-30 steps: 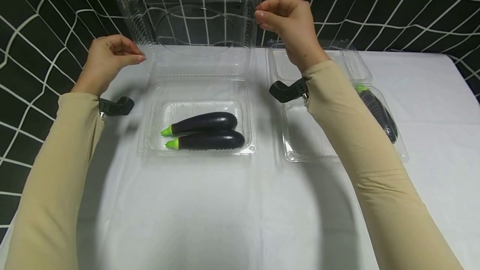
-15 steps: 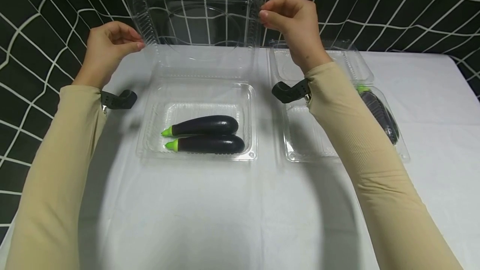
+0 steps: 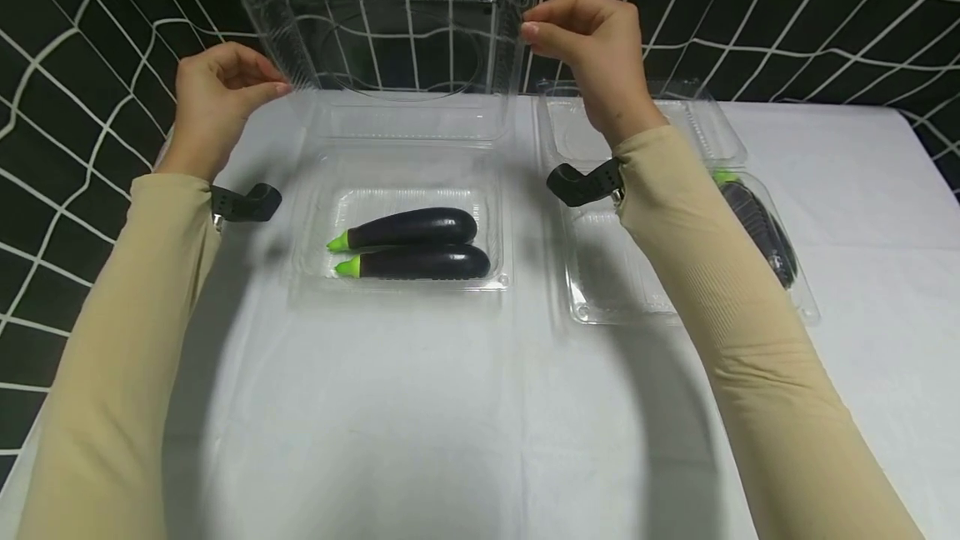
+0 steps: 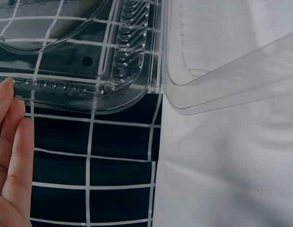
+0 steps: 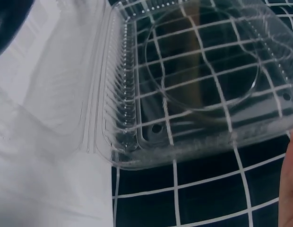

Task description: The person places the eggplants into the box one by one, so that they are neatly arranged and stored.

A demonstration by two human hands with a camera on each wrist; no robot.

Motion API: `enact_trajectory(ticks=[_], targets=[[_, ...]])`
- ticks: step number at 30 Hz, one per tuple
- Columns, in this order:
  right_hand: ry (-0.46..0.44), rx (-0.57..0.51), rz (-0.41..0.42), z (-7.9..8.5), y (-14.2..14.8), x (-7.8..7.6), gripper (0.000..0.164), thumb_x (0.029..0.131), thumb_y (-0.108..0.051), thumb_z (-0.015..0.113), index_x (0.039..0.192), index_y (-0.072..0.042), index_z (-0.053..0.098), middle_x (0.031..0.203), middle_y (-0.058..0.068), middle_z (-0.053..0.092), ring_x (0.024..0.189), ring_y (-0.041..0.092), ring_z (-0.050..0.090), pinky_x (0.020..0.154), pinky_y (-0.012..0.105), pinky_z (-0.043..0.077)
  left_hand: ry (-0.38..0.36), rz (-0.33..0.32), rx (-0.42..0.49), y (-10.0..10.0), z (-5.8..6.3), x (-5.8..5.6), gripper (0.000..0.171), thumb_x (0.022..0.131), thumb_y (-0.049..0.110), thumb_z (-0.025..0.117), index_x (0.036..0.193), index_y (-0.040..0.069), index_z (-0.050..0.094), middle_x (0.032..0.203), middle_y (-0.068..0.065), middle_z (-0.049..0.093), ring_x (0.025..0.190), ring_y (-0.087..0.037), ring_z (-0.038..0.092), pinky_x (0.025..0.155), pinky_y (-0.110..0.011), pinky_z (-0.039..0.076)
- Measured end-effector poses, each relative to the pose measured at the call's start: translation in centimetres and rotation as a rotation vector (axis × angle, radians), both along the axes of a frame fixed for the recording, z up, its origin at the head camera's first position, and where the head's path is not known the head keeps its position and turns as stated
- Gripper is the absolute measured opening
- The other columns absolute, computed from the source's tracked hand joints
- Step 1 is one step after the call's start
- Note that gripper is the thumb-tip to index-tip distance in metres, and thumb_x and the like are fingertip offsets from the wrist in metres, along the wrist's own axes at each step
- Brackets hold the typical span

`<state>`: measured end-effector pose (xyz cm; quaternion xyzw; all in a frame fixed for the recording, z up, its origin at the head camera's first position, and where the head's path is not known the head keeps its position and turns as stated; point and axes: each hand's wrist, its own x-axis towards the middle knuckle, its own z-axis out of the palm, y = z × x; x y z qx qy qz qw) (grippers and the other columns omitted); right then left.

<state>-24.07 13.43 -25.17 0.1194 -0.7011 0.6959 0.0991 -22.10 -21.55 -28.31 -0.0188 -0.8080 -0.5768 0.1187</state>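
Both hands hold the raised lid (image 3: pixel 405 40) of a clear plastic clamshell container. My left hand (image 3: pixel 217 102) pinches the lid's left edge, and its fingertips (image 4: pixel 23 130) lie along the rim in the left wrist view. Near the upper right corner, my right hand (image 3: pixel 596 57) pinches the opposite edge between thumb and fingers. Hinged below the lid is the container's base (image 3: pixel 309 265). Two dark eggplants with green stem ends lie side by side in it, the rear eggplant (image 3: pixel 412 227) and the front eggplant (image 3: pixel 423 262).
Right of this container, a second clear clamshell (image 3: pixel 600 307) lies open, partly behind the right forearm. A dark eggplant (image 3: pixel 757 227) sits at its right side. White cloth (image 3: pixel 360 423) covers the table. Dark cloth with a white net (image 3: pixel 750 23) hangs behind and at left.
My left hand has moved up along the lid's edge, and my right hand slightly right. The container base with its two eggplants first dipped slightly toward me, then shifted farther away.
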Motion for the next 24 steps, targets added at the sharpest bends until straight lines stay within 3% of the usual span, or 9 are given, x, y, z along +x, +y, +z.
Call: enact_trajectory(ticks=[8,19,24], targets=[[0.019,0.074,0.1,0.3,0.7,1.2,0.007,0.082,0.004,0.069,0.083,-0.002,0.073,0.085,0.007,0.068,0.085,0.021,0.062,0.085,0.03,0.049,-0.005,-0.003,-0.035,-0.6,0.0,1.1,0.006,0.085,0.005,0.068,0.088,0.01,0.069,0.089,0.002,0.068,0.086,-0.01,0.061,0.083,-0.022,0.047],[-0.015,-0.02,0.234,0.2,1.3,2.9,0.01,0.08,0.011,0.066,0.079,0.003,0.071,0.082,0.009,0.07,0.082,0.022,0.063,0.084,0.03,0.049,0.008,-0.073,0.008,-0.7,-0.3,3.1,0.018,0.096,0.009,0.05,0.09,0.008,0.067,0.09,0.001,0.066,0.087,-0.014,0.062,0.084,-0.021,0.05],[-0.037,-0.061,0.291,-0.1,1.5,3.9,0.013,0.083,0.012,0.061,0.08,0.004,0.071,0.082,0.01,0.069,0.081,0.022,0.063,0.083,0.03,0.05,0.012,-0.102,0.087,-0.7,-0.5,3.8,0.023,0.096,0.008,0.048,0.086,0.005,0.068,0.09,-0.001,0.066,0.087,-0.014,0.063,0.083,-0.021,0.051]])
